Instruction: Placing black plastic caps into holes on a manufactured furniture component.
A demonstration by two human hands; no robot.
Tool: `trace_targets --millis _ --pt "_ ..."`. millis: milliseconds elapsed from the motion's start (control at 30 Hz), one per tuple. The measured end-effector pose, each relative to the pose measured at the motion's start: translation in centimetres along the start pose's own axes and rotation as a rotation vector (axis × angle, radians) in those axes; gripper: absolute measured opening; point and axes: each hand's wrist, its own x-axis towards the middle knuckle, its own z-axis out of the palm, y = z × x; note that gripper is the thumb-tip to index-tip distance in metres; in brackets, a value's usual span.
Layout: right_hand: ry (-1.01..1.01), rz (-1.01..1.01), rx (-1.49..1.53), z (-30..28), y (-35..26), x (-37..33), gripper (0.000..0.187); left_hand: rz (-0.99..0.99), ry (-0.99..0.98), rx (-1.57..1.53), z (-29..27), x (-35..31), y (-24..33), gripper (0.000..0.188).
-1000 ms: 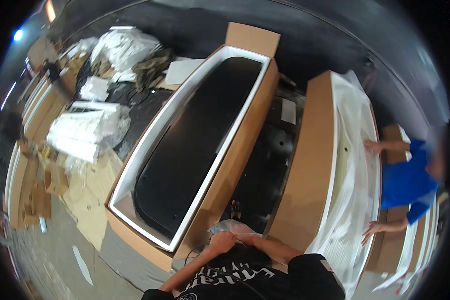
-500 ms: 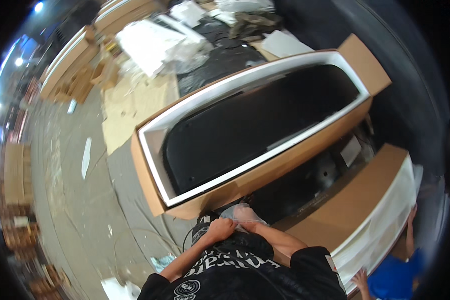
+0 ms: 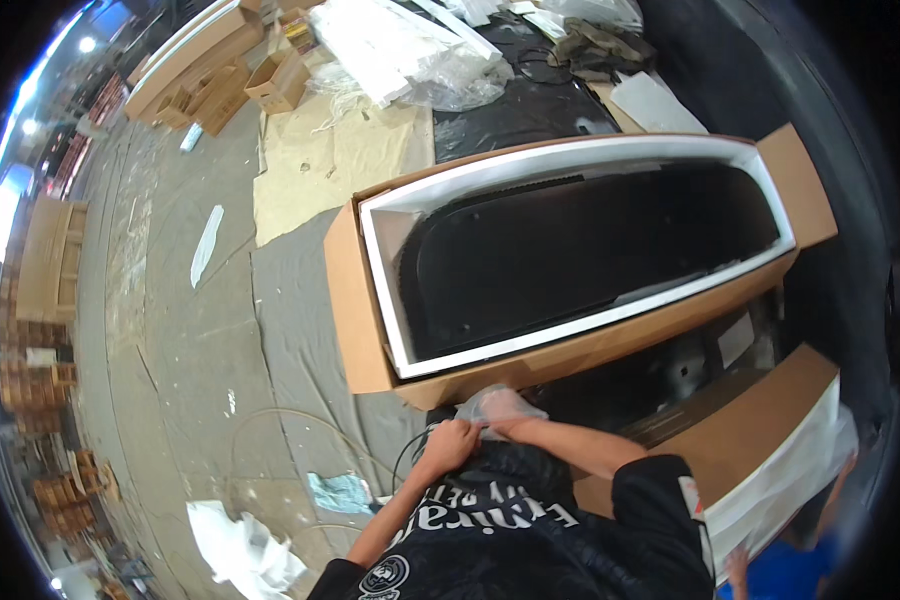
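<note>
Close to my body, my left hand (image 3: 456,442) is closed on the edge of a clear plastic bag (image 3: 478,405). My right hand (image 3: 504,408) is inside that bag, its fingers looking curled through the plastic; whatever they grip is hidden. Just beyond both hands lies a long cardboard box (image 3: 570,330) with its end flaps folded out. White foam (image 3: 378,270) lines its walls. In it rests a large black panel (image 3: 590,240) with rounded ends.
To the right, another person's hand (image 3: 737,565) touches a cardboard piece (image 3: 760,410) with white foam (image 3: 785,465). Foam and plastic wrap (image 3: 400,60) lie at the back. Cardboard boxes (image 3: 275,80) stand back left. White plastic scraps (image 3: 240,550) and a hose (image 3: 270,412) are on the floor.
My view has shifted, so the box and floor sit further right and the back boxes higher. Both hands stay at the plastic bag. The other person is now less in view.
</note>
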Motion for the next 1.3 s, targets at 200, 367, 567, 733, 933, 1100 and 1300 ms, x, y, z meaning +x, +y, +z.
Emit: trace_targets --millis 200,367,567,733,933,1100,1300 --pt "-0.012 0.183 0.092 -6.8 -6.4 3.9 0.019 0.088 -0.051 -0.032 -9.1 -0.8 -3.0 0.043" --pt "0.065 0.277 0.235 -8.1 -10.8 8.0 0.021 0.143 0.036 0.148 -13.5 -1.6 -6.4 0.045" --pt "0.149 0.103 0.104 -4.5 -13.1 12.7 0.017 0.133 0.099 0.124 -15.9 -1.0 -12.2 0.047" --pt "0.304 0.121 0.196 -4.3 -15.0 13.0 0.016 -0.023 0.056 -0.020 -16.8 -0.5 -14.9 0.047" --pt "0.382 0.135 0.260 -8.9 -16.1 11.1 0.022 -0.020 0.033 -0.180 -16.9 0.3 -15.1 0.048" --pt "0.573 0.115 0.489 -12.4 -15.9 7.2 0.036 -0.102 0.137 -0.207 -17.9 1.8 -16.1 0.050" --pt "0.903 0.537 1.245 -10.2 -7.1 6.8 0.011 -0.148 0.239 -0.306 -17.6 3.1 -16.0 0.050"
